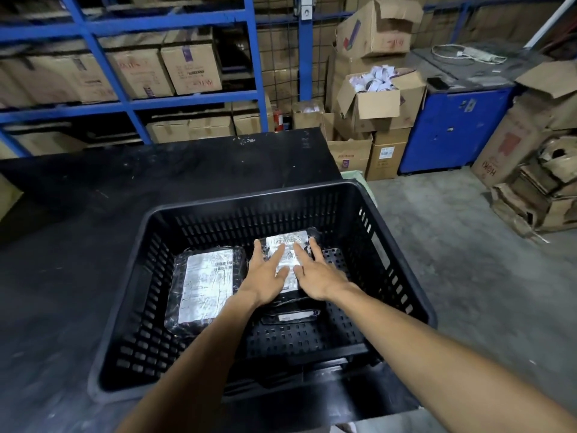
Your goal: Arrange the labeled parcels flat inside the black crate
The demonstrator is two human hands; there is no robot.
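A black slotted crate (402, 276) stands on a dark table. Inside it, a black-wrapped parcel with a white label (206, 282) lies flat at the left. A second labeled parcel (288, 240) lies at the back right. My left hand (265, 273) and my right hand (315, 273) rest flat on this second parcel, palms down with fingers spread, gripping nothing. Under its near edge another dark parcel with a small label (293, 316) shows partly on the crate floor.
The dark table (93, 245) stretches left and behind the crate. Blue shelving (125, 104) with cardboard boxes stands behind it. Stacked cartons (371, 101), a blue cabinet (452, 126) and crushed boxes (537, 195) stand on the concrete floor to the right.
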